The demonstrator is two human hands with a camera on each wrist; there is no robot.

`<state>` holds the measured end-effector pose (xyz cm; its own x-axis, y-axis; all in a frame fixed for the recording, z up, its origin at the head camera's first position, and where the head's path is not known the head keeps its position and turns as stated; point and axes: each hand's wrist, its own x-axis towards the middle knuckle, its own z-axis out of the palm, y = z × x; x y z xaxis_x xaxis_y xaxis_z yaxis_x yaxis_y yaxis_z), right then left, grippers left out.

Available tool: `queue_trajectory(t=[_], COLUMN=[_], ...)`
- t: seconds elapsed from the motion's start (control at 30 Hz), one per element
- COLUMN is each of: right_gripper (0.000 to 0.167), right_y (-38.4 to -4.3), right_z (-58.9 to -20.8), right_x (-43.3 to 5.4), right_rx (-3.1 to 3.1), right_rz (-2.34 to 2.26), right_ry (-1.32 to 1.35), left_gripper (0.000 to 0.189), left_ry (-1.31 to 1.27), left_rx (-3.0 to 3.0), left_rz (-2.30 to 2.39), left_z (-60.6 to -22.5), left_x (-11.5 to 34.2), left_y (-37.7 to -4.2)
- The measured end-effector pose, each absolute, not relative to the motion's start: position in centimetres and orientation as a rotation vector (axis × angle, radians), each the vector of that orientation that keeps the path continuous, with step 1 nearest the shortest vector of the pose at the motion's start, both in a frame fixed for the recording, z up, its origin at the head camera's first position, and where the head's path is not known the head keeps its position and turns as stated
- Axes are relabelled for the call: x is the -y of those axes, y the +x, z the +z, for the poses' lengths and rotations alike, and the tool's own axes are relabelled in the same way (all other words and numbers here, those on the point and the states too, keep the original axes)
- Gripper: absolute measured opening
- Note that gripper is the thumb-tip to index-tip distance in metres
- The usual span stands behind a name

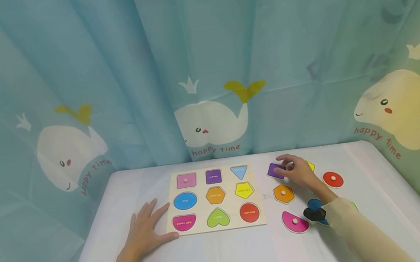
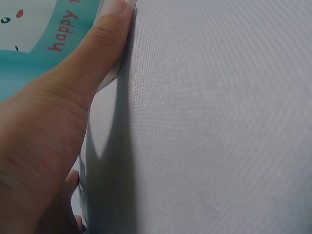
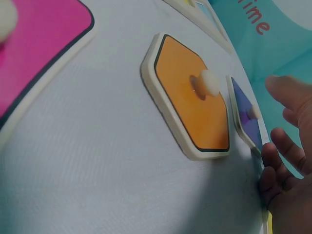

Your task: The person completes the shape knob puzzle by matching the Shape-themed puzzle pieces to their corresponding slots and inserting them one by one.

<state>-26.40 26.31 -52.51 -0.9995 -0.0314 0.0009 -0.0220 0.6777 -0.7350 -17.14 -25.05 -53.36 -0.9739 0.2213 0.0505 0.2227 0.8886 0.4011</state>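
Observation:
My left hand lies spread at the left edge of a wooden shape puzzle board, its thumb and fingertips touching the board. In the left wrist view the thumb rests along the board's edge. My right hand reaches over a purple square piece on the table. In the right wrist view the thumb and fingers stand apart around the piece's knob, with a gap showing. An orange hexagon piece lies nearer, next to the purple one. A pink rectangle piece sits in the board's top left recess.
Right of the board lie a magenta half-round piece, a red round piece and a yellow piece. The right wrist partly covers a blue piece and a green one. A whale-printed curtain hangs behind the white table.

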Motion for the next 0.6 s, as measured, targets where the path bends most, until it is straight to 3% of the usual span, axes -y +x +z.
queue_trajectory(t=[0.6], right_gripper=[0.033], right_y=[-26.60], right_z=[-53.55], right_x=[-25.69], right_rx=[-2.926], right_rz=[-1.161], right_ry=[0.099], left_gripper=[0.102], left_ry=[-0.374], left_rx=[3.043], left_rz=[-0.659], left_z=[-53.81], left_x=[25.15], left_y=[-17.40])
